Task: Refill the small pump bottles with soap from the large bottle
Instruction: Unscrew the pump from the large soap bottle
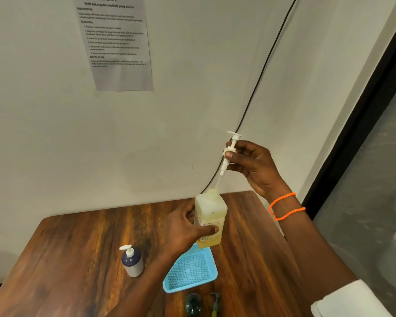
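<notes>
Gripping the large bottle (210, 221) of yellow soap upright above the blue tray (192, 271) with my left hand (183, 227), I pinch its white pump head (230, 152) in my right hand (252, 165), its tube still dipping into the neck. One small pump bottle (132, 261) stands on the wooden table (78, 248), left of the tray.

large bottle (210, 221) pale yellow | tray (191, 271) blue mesh | bracelets (285, 205) orange | table (78, 243) wood-grain brown
</notes>
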